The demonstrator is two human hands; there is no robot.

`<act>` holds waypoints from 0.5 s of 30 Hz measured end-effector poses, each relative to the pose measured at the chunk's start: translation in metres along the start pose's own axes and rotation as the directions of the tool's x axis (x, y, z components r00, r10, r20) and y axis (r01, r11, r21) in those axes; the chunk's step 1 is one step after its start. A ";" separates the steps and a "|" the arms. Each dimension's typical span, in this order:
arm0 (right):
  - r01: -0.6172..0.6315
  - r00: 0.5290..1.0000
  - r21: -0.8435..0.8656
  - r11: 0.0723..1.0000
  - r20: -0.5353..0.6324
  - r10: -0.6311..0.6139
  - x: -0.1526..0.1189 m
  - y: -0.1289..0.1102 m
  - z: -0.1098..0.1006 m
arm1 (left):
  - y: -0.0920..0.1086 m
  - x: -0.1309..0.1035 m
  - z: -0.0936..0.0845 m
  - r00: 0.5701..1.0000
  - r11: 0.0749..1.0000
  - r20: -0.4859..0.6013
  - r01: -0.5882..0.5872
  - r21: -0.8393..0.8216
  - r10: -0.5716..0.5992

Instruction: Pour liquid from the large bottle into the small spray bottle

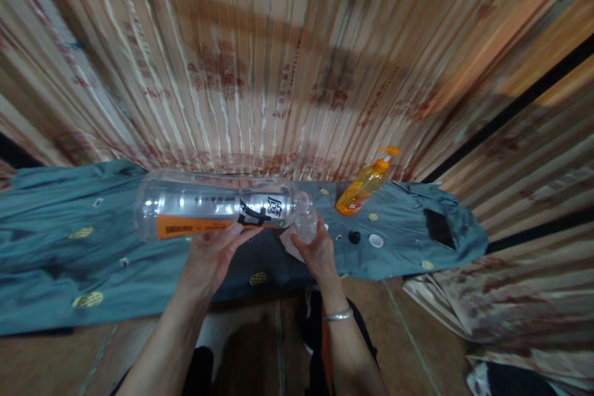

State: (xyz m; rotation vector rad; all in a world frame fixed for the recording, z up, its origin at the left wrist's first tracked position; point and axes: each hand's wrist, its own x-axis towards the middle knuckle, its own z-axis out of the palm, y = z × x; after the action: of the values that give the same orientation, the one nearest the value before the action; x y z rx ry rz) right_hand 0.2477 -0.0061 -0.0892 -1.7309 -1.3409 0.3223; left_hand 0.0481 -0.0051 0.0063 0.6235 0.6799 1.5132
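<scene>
A large clear plastic bottle with an orange-and-silver label [195, 207] is held sideways above a patterned teal cloth [153, 284], the left hand [208, 260] supporting it from below. Its neck meets a small clear container [306, 227] grasped by the right hand [321, 253]; whether either contains liquid, I cannot tell. Rightward stands a see-through orange-yellow pump bottle [362, 189], its fill level unclear.

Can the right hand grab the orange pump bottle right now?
Probably not: the right hand holds a small clear container by the mouth of the big bottle. Otherwise, the way to the orange pump bottle looks open.
</scene>
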 end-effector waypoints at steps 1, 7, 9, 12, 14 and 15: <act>0.002 1.000 -0.001 1.000 -0.003 -0.002 0.000 0.000 0.000 | 0.000 0.000 0.000 1.000 1.000 -0.001 0.002 0.002 -0.002; 0.003 1.000 -0.022 1.000 -0.008 -0.003 0.000 0.000 0.000 | 0.001 0.001 0.000 1.000 1.000 0.015 0.012 0.014 -0.012; 0.010 1.000 -0.019 1.000 -0.005 -0.010 0.000 -0.001 0.000 | 0.000 0.001 -0.001 1.000 1.000 0.018 0.010 0.023 -0.011; 0.007 1.000 -0.016 1.000 -0.014 -0.007 0.000 -0.002 -0.001 | -0.001 0.001 -0.002 1.000 0.999 0.017 0.003 0.033 -0.004; 0.012 1.000 -0.004 1.000 -0.010 -0.012 0.000 -0.002 -0.002 | -0.001 0.001 -0.003 1.000 0.999 0.014 0.001 0.036 -0.001; 0.018 1.000 0.002 1.000 -0.006 -0.018 0.000 -0.001 -0.002 | -0.001 0.001 -0.004 1.000 0.999 0.015 0.001 0.037 -0.002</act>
State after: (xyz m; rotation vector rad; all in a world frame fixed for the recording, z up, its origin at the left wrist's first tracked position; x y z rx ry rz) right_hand 0.2483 -0.0070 -0.0872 -1.7159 -1.3509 0.3079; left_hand 0.0462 -0.0041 0.0029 0.6613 0.6981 1.4961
